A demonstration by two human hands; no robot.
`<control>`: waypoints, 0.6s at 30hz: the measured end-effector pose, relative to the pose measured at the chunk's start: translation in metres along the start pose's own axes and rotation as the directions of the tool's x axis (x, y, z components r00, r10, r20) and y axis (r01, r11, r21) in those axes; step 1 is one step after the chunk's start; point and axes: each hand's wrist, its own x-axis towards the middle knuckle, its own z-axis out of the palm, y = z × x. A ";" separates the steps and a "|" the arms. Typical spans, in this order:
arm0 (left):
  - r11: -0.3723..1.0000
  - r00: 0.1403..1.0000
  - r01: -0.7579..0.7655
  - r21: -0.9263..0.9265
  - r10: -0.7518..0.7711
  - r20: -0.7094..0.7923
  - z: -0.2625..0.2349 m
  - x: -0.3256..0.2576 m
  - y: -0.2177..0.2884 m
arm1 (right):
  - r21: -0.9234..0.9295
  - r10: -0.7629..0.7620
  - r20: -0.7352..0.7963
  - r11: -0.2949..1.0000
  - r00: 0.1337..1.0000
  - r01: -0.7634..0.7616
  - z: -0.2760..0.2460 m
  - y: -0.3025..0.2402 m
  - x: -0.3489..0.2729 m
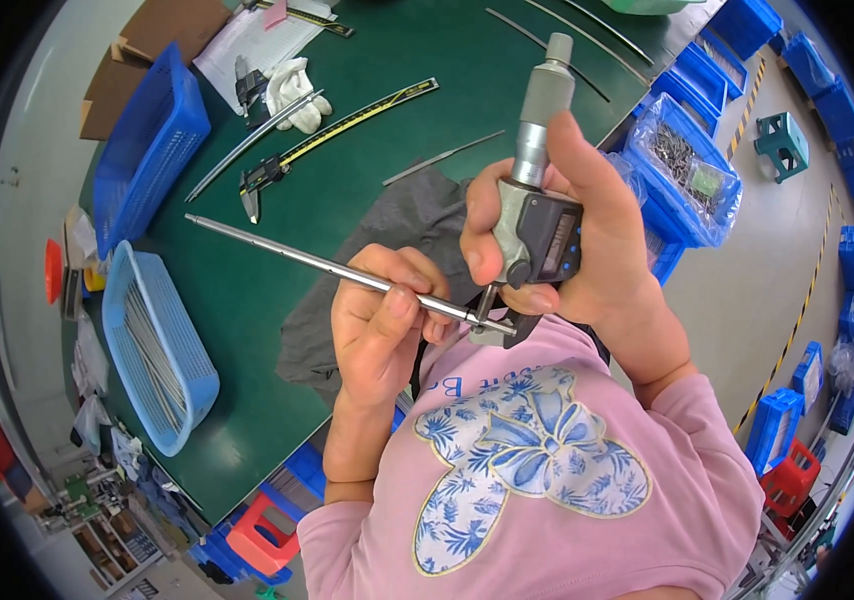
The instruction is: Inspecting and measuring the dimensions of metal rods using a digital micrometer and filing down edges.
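Observation:
My left hand [384, 318] is closed around a slim metal rod [292, 256], which points up and to the left. The rod's near end sits in the jaws of a digital micrometer [547, 235], between spindle and anvil. Whether both faces touch the rod cannot be made out. My right hand [592, 215] grips the micrometer by its frame, with the thumb up along the thimble and the display facing up. Beneath my hands a dark grey cloth [397, 228] lies on the green table [257, 395].
On the table lie a digital caliper [342, 130], another rod [247, 145], a white glove [295, 95] and a thin file-like tool [444, 158]. A light-blue basket [209, 392] holds several rods. A dark-blue basket [152, 150] stands behind it. Blue bins [717, 225] with small metal parts stand right of the table.

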 end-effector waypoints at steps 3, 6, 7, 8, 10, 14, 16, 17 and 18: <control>0.999 1.000 0.017 0.031 -0.017 -0.012 0.001 0.000 0.002 | -0.013 0.015 -0.074 1.000 0.997 -0.016 0.007 -0.002 0.000; 0.999 0.999 0.026 0.034 -0.024 -0.045 -0.003 -0.001 0.002 | 0.020 0.044 -0.072 0.999 0.996 -0.043 0.006 -0.002 0.001; 0.999 0.999 0.024 0.030 -0.023 -0.046 -0.004 -0.001 0.002 | 0.039 0.064 -0.054 0.997 0.996 -0.062 0.005 -0.001 0.001; 0.999 0.999 0.023 0.027 -0.022 -0.047 -0.005 -0.001 0.001 | 0.058 0.084 -0.035 0.995 0.996 -0.082 0.004 -0.001 0.002; 0.999 0.999 0.028 0.034 -0.027 -0.041 -0.005 -0.001 0.001 | 0.060 0.063 -0.033 0.996 0.997 -0.061 0.002 0.002 0.002; 0.999 0.999 0.025 0.041 -0.023 -0.037 -0.005 -0.001 0.000 | -0.020 0.026 -0.038 0.999 0.999 -0.027 0.001 0.002 0.001; 0.998 0.999 0.023 0.052 -0.021 -0.035 -0.004 -0.001 0.000 | -0.030 0.020 -0.031 0.999 0.999 -0.021 0.000 0.002 0.000; 0.998 0.998 0.027 0.056 -0.024 -0.057 -0.003 -0.002 0.000 | -0.021 0.025 -0.013 0.999 1.000 -0.026 -0.001 0.002 0.000; 0.998 0.996 0.030 0.059 -0.025 -0.081 -0.003 -0.002 0.001 | -0.013 0.032 0.005 0.999 0.999 -0.032 -0.002 0.003 0.000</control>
